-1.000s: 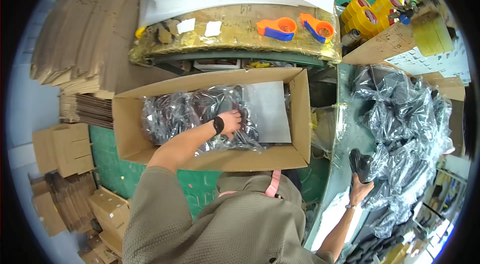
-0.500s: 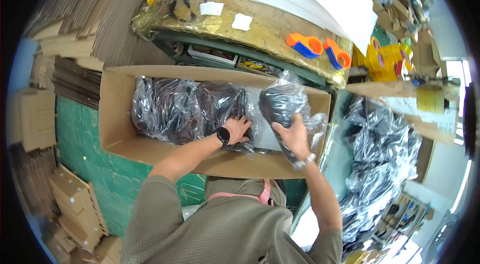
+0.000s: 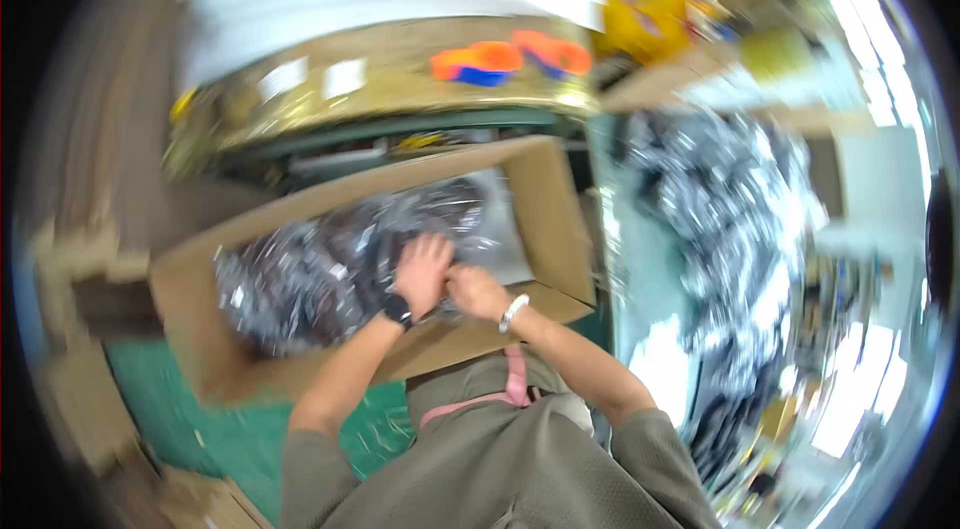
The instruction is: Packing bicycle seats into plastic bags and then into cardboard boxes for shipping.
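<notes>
Cardboard (image 3: 105, 129), brown and stacked in flat sheets, stands blurred at your far left, above the green floor (image 3: 230, 444). The open, oblong brown cardboard box (image 3: 548, 194) lies before you; inside, toward its left and middle, lie dark objects wrapped in clear, glossy plastic (image 3: 300, 279). Your left hand (image 3: 424, 274), a black watch at its wrist, rests palm down on the wrapping, fingers extended. Your right hand (image 3: 478, 291), with a pale bracelet, is curled narrow just beside it, over the near side of the contents; whether it grips anything, one cannot tell. Right of the wrapped objects, a flat white sheet (image 3: 513, 247) shows inside the box. Beyond it sit two orange-and-blue plastic tape dispensers (image 3: 482, 66), then bright yellow rolls (image 3: 648, 21), blurred. At right, a heap of dark, clear-plastic-wrapped pieces (image 3: 725, 194) covers part of the pale green tabletop (image 3: 640, 264).
</notes>
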A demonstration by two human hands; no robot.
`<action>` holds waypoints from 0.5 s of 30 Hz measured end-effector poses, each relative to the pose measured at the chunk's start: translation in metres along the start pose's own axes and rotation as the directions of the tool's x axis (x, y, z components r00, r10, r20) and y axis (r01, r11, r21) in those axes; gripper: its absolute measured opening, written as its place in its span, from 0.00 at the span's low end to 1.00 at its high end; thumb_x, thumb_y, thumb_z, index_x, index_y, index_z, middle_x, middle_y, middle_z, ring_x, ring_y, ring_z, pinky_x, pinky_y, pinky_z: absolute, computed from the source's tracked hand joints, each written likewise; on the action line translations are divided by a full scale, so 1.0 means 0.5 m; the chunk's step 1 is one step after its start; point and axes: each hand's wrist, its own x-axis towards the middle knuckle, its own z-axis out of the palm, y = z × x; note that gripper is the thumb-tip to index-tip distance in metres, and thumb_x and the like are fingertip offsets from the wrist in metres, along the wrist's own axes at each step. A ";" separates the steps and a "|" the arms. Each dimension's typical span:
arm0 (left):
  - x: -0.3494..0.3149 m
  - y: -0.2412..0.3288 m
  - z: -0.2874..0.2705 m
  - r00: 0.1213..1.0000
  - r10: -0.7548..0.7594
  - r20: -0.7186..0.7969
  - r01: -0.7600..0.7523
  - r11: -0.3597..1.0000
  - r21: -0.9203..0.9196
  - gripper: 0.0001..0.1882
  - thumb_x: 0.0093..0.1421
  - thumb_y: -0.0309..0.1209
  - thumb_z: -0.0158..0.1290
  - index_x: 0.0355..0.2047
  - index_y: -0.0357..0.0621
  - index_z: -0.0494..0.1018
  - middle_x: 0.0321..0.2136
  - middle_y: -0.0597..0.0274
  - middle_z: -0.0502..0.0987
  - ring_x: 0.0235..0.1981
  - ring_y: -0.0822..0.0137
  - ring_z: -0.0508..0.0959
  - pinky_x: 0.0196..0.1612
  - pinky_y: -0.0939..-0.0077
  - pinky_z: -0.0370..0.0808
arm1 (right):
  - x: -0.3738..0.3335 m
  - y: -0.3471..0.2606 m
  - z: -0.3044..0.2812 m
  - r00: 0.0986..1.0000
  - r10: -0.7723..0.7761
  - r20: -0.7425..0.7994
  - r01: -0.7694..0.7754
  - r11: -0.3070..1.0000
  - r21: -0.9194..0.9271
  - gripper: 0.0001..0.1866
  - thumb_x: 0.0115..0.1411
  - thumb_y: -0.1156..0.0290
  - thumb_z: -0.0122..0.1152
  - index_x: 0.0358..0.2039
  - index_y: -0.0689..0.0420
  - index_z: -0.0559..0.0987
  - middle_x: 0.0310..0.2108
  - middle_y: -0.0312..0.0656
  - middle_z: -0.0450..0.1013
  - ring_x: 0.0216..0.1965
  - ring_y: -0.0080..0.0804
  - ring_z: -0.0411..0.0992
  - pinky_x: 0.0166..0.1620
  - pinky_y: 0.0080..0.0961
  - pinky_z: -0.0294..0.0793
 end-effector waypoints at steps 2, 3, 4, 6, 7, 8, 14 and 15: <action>0.050 0.032 -0.024 0.988 0.094 0.125 -0.092 0.996 -0.022 0.34 0.48 0.40 0.62 0.56 0.43 0.68 0.60 0.49 0.66 0.67 0.47 0.59 0.66 0.48 0.57 | -0.108 -0.069 -0.107 0.975 -0.029 -0.218 0.069 0.982 0.178 0.12 0.59 0.76 0.54 0.43 0.62 0.78 0.37 0.56 0.76 0.41 0.57 0.75 0.45 0.44 0.76; 0.062 0.045 -0.025 0.967 0.177 0.184 -0.177 0.984 -0.018 0.36 0.48 0.42 0.63 0.57 0.43 0.67 0.62 0.49 0.63 0.68 0.47 0.56 0.67 0.46 0.53 | -0.157 -0.077 -0.135 0.931 0.025 -0.365 0.081 0.958 0.274 0.11 0.59 0.75 0.55 0.42 0.62 0.78 0.37 0.55 0.76 0.40 0.56 0.75 0.45 0.43 0.76; 0.070 0.052 -0.018 0.939 0.248 0.238 -0.253 0.967 -0.012 0.38 0.49 0.44 0.64 0.58 0.43 0.67 0.64 0.49 0.61 0.70 0.47 0.52 0.69 0.45 0.50 | -0.207 -0.072 -0.161 0.863 0.074 -0.499 0.122 0.929 0.350 0.10 0.60 0.73 0.57 0.41 0.62 0.78 0.37 0.54 0.77 0.40 0.55 0.75 0.44 0.42 0.76; 0.092 0.058 0.004 0.833 0.197 0.516 -0.290 0.951 0.105 0.39 0.51 0.47 0.63 0.60 0.44 0.66 0.67 0.50 0.57 0.71 0.47 0.47 0.69 0.44 0.47 | -0.320 -0.010 -0.213 0.745 0.193 -0.638 0.033 0.945 0.325 0.10 0.60 0.73 0.58 0.42 0.61 0.79 0.37 0.52 0.77 0.39 0.53 0.76 0.43 0.40 0.76; 0.096 0.035 0.033 0.833 0.203 0.515 -0.340 0.922 0.187 0.40 0.51 0.47 0.63 0.61 0.44 0.65 0.68 0.50 0.55 0.72 0.47 0.46 0.69 0.43 0.47 | -0.378 0.042 -0.227 0.635 0.269 -0.725 -0.059 0.952 0.301 0.10 0.59 0.73 0.57 0.41 0.62 0.78 0.36 0.52 0.76 0.39 0.52 0.76 0.43 0.41 0.76; 0.103 0.025 0.066 0.835 0.204 0.512 -0.382 0.884 0.271 0.41 0.51 0.48 0.63 0.62 0.45 0.65 0.68 0.50 0.53 0.72 0.47 0.44 0.69 0.43 0.46 | -0.438 0.097 -0.231 0.510 0.330 -0.794 -0.152 0.944 0.294 0.10 0.59 0.72 0.56 0.40 0.62 0.77 0.35 0.53 0.76 0.39 0.52 0.75 0.42 0.42 0.75; 0.132 0.099 0.088 0.858 0.028 0.513 -0.183 0.949 0.255 0.32 0.51 0.42 0.61 0.55 0.42 0.70 0.65 0.46 0.59 0.69 0.43 0.52 0.68 0.48 0.53 | -0.825 0.654 -0.089 -0.061 0.687 -0.724 -0.564 0.574 0.593 0.33 0.53 0.64 0.63 0.57 0.66 0.68 0.53 0.63 0.70 0.53 0.61 0.69 0.57 0.48 0.67; 0.121 0.096 0.082 0.859 0.007 0.513 -0.181 0.939 0.291 0.32 0.51 0.42 0.61 0.55 0.42 0.70 0.65 0.46 0.59 0.69 0.43 0.52 0.68 0.48 0.53 | -0.884 0.731 -0.095 -0.167 0.787 -0.594 -0.532 0.435 0.727 0.35 0.52 0.64 0.64 0.57 0.67 0.67 0.55 0.64 0.67 0.57 0.59 0.65 0.59 0.46 0.64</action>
